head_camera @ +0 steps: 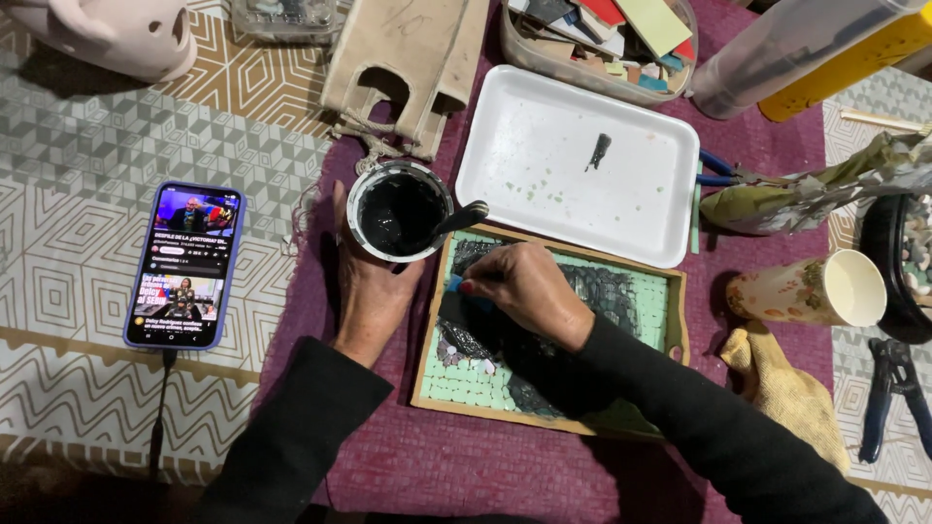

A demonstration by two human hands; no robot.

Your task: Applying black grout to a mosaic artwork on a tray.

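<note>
My left hand (364,291) holds a small white cup (399,211) full of black paste, which stands on the purple mat with a dark spatula resting in it. My right hand (529,289) grips a small blue tool (453,284) and presses it on the mosaic in a wooden tray (678,311). The mosaic is made of pale green tiles. Black paste covers its middle and upper left. Both sleeves are black.
A white plastic tray (544,126) with a black smear lies behind the mosaic. A phone (184,264) with a lit screen lies at left. At right are a paper cup (825,289) on its side, a yellow cloth (786,388), blue pliers (898,388) and a tub of tile pieces (602,39).
</note>
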